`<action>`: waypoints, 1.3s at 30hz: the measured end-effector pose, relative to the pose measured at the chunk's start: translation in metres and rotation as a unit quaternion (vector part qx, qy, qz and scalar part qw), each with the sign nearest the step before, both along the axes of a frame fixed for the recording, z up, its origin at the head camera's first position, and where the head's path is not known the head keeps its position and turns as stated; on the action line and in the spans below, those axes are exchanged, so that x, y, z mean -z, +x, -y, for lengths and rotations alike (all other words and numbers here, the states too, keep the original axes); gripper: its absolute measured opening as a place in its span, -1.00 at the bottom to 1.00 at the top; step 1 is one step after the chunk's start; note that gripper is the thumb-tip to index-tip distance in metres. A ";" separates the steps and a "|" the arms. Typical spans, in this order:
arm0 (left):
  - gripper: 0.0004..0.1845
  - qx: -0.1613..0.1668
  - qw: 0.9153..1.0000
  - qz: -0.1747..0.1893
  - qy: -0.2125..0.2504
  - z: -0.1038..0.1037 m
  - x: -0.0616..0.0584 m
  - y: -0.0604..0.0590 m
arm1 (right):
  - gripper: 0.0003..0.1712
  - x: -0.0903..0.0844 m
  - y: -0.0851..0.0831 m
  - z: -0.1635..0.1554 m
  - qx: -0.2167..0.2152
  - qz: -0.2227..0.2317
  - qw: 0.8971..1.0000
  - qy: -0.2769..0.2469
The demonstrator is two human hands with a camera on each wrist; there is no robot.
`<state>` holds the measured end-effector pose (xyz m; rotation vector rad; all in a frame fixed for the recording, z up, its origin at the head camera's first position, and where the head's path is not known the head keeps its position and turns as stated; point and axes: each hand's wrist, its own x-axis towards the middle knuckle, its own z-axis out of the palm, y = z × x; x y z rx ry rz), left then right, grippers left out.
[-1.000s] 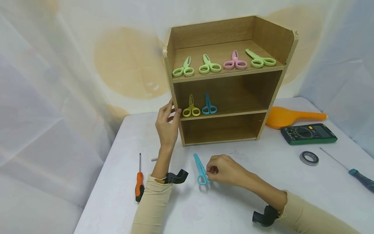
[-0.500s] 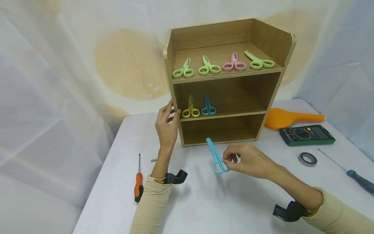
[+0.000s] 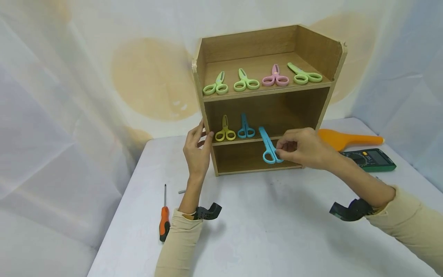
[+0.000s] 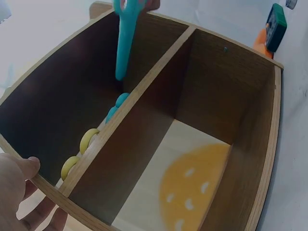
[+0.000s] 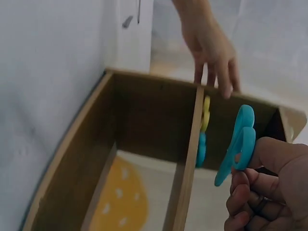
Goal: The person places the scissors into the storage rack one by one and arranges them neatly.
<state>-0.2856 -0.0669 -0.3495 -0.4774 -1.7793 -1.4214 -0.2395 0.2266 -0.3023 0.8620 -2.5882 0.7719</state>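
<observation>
My right hand [image 3: 306, 149] pinches light blue scissors [image 3: 268, 146] by a handle loop, blades pointing up and away, in front of the middle shelf level. My left hand [image 3: 198, 150] grips the left side panel of the wooden shelf [image 3: 259, 92], thumb at the front edge and fingers along the outside. On the middle level stand yellow scissors [image 3: 225, 132] and darker blue scissors [image 3: 245, 130]. The left wrist view shows the held scissors [image 4: 126, 43] above the row, apart from the board. In the right wrist view the loops of the held scissors [image 5: 243, 137] are beside my thumb.
The top level bears pink scissors [image 3: 275, 79] and several green scissors [image 3: 246, 82]. An orange screwdriver [image 3: 164, 221] and a short metal rod [image 3: 182, 191] lie left. At right are an orange scoop-like thing [image 3: 340, 139] and a green-edged multimeter [image 3: 372, 158], partly behind my right hand.
My right hand has lifted the light blue scissors off the table and carried them forward, up and slightly right to the shelf front. My left hand has stayed on the side panel.
</observation>
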 end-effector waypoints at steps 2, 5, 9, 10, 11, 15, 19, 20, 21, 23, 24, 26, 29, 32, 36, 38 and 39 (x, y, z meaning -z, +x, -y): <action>-0.51 -0.001 1.000 0.002 0.000 0.000 0.001 0.001 | -0.92 -0.005 -0.013 -0.003 0.011 0.001 1.000 0.007; -0.51 -0.001 1.000 0.007 0.004 0.000 0.003 0.001 | -0.96 -0.010 -0.031 -0.007 0.041 0.019 0.999 0.019; -0.52 0.003 1.000 0.003 0.006 0.000 0.006 0.002 | -0.96 -0.013 -0.051 -0.011 0.075 0.051 0.995 0.035; -0.52 0.003 1.000 0.003 0.006 0.000 0.006 0.002 | -0.96 -0.014 -0.055 -0.012 0.079 0.059 0.994 0.038; -0.52 0.003 1.000 0.001 0.006 -0.001 0.006 0.003 | -0.95 -0.015 -0.060 -0.013 0.081 0.062 0.994 0.043; -0.52 0.000 1.000 0.002 0.005 -0.001 0.005 0.003 | -0.92 -0.018 -0.073 -0.013 0.090 0.082 0.991 0.053; -0.51 0.000 1.000 0.004 0.004 -0.003 0.006 0.003 | -0.90 -0.014 -0.081 -0.014 0.096 0.100 0.989 0.053; -0.51 0.001 1.000 0.004 0.004 -0.003 0.007 0.003 | -0.89 -0.013 -0.082 -0.015 0.095 0.105 0.989 0.053; -0.51 0.002 1.000 0.004 0.004 -0.004 0.007 0.003 | -0.89 -0.011 -0.083 -0.016 0.094 0.108 0.988 0.053; -0.51 0.005 1.000 0.003 0.004 -0.005 0.007 0.003 | -0.88 -0.008 -0.085 -0.017 0.093 0.113 0.988 0.053; -0.51 0.006 1.000 0.001 0.004 -0.005 0.007 0.003 | -0.87 -0.007 -0.085 -0.018 0.091 0.111 0.988 0.055; -0.52 0.008 1.000 -0.001 0.004 -0.006 0.006 0.003 | -0.87 -0.005 -0.085 -0.019 0.090 0.106 0.989 0.056; -0.52 0.009 1.000 -0.002 0.005 -0.005 0.005 0.003 | -0.84 -0.005 -0.081 -0.021 0.096 0.082 0.990 0.058; -0.52 0.005 1.000 -0.003 0.002 -0.003 0.002 0.001 | -0.81 -0.006 -0.073 -0.021 0.106 0.048 0.992 0.057; -0.51 -0.004 1.000 -0.005 -0.005 0.000 0.007 -0.008 | -0.84 -0.005 -0.059 -0.019 0.096 0.003 0.994 0.056; -0.50 -0.008 1.000 -0.003 -0.007 0.002 0.013 -0.016 | -0.87 -0.001 -0.050 -0.018 0.084 -0.011 0.995 0.052; -0.50 -0.008 1.000 -0.003 -0.007 0.003 0.016 -0.019 | -0.89 0.001 -0.046 -0.018 0.080 -0.018 0.995 0.051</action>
